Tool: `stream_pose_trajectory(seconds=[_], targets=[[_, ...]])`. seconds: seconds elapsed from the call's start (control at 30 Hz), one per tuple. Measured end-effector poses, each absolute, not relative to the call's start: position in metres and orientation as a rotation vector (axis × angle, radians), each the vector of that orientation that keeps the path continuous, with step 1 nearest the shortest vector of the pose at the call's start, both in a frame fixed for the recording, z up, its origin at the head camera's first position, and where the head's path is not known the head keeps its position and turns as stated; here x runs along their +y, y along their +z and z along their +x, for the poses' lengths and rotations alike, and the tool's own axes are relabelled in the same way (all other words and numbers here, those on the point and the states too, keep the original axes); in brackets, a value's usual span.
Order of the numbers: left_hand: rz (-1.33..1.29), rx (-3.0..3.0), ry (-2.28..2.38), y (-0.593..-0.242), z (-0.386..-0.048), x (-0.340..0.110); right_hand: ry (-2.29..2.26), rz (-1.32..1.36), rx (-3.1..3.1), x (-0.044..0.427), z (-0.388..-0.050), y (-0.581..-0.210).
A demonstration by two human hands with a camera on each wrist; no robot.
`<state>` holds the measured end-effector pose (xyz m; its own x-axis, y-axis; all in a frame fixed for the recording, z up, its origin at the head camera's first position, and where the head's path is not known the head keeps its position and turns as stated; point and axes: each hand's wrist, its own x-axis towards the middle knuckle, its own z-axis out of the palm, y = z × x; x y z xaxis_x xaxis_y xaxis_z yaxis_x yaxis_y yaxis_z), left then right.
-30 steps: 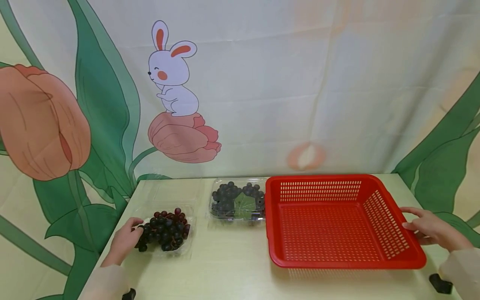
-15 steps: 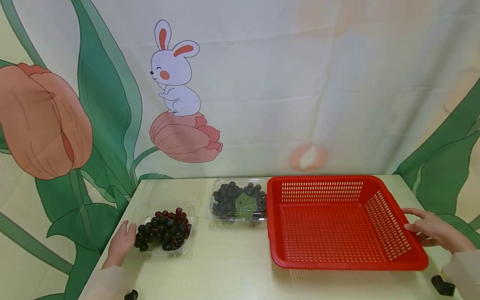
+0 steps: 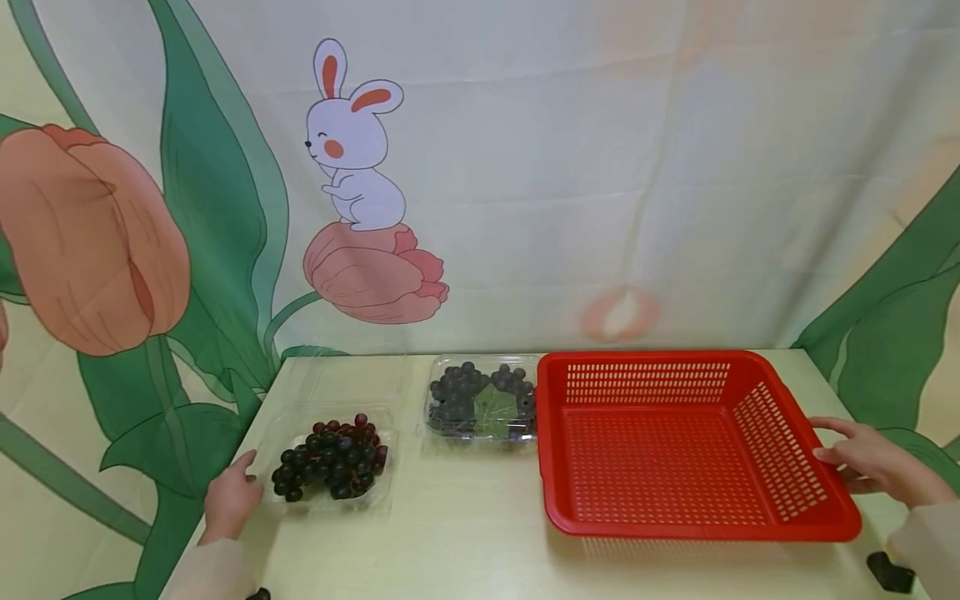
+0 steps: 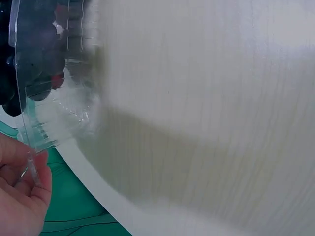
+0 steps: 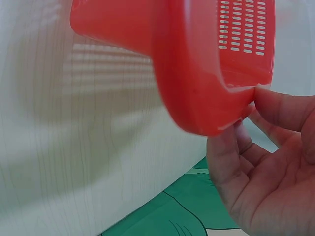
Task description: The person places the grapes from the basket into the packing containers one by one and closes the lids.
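At the left, an open clear plastic clamshell box holds a bunch of dark grapes, some of them reddish. My left hand is at the box's left side. In the left wrist view its curled fingers pinch the box's clear rim at a corner. A red perforated plastic basket stands at the right. My right hand grips its right rim, thumb on top and fingers underneath, as the right wrist view shows. No grapes are in the basket.
Between them at the back is a second, closed clear box of dark grapes with a green leaf label; its right end touches or lies behind the basket. A printed cloth hangs behind the pale table.
My left hand has come off the grapes, moved left and taken hold of the box's rim. The right hand stays on the basket's rim. The head view has shifted slightly.
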<state>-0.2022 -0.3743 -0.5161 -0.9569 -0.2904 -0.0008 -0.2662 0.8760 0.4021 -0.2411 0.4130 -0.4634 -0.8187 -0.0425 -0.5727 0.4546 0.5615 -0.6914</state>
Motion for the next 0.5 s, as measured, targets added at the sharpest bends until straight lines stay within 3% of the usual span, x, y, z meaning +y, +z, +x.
stream_pose_trajectory(seconds=[0.5], targets=[[0.277,-3.051,-0.698,-0.505,-0.183,-0.372,-1.185,0.353,2.295,0.406,-0.24,-0.46]])
